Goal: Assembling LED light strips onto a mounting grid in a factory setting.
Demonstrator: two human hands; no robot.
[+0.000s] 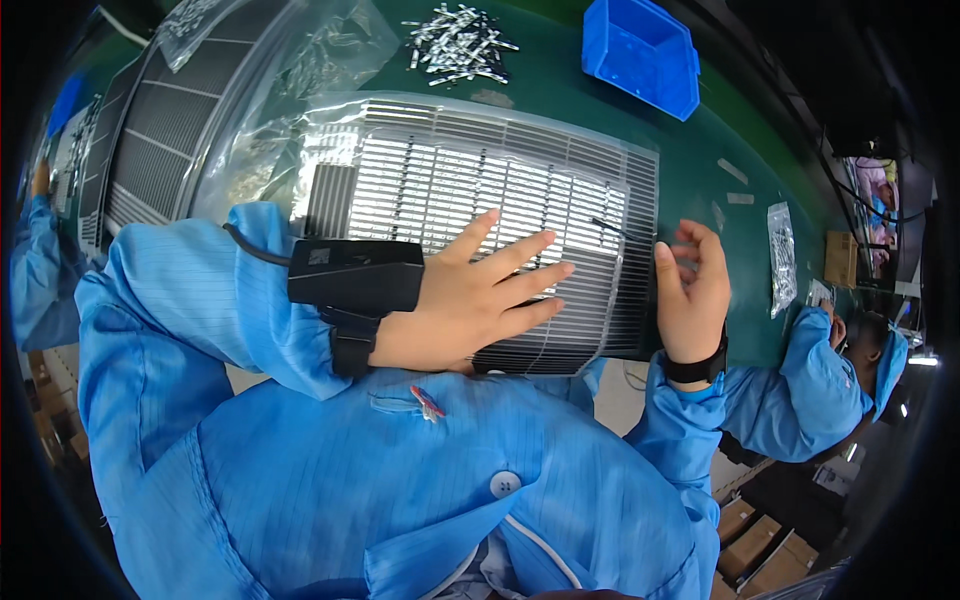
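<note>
A flat, shiny panel with rows of dark and silvery strips (590,150) lies before me, with clear plastic film over at least part of it. My left hand (480,300) rests on its near part, palm down with the fingers spread. A black box-like device (357,274) with a cable is strapped to that wrist. Beside the panel's right edge is my right hand (695,290), thumb apart and fingers loosely curled, with nothing visible in it. Whether its thumb touches the edge, I cannot tell. A black band (697,369) circles my right wrist.
Small metallic strips (462,45) lie heaped at the far side of the green table (545,50). A blue bin (645,60) stands far right, a filled clear bag (781,260) nearer. More striped panels (175,100) and crumpled film (270,140) lie left. Co-workers sit on both sides.
</note>
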